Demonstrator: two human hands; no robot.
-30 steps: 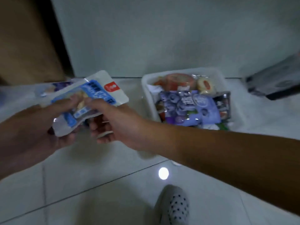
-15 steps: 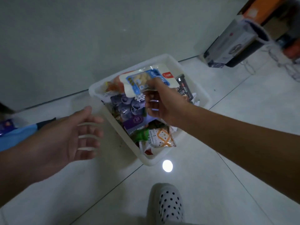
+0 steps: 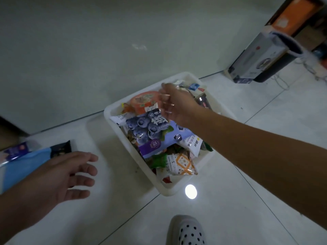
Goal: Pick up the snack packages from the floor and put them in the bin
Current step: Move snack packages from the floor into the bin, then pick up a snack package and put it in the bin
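On a white tiled floor by a wall, a white bin point(image 3: 166, 190) sits heaped with snack packs, a blueberry pack point(image 3: 146, 131) on top. The right hand point(image 3: 177, 105) hovers over the bin's far end, fingers loosely bent and holding nothing, with a blue-and-white pack point(image 3: 194, 86) just beyond it in the far corner. The left hand point(image 3: 67, 174) is spread open above the floor, near a blue pack point(image 3: 26, 163) and a dark pack point(image 3: 61, 150) lying left of the bin.
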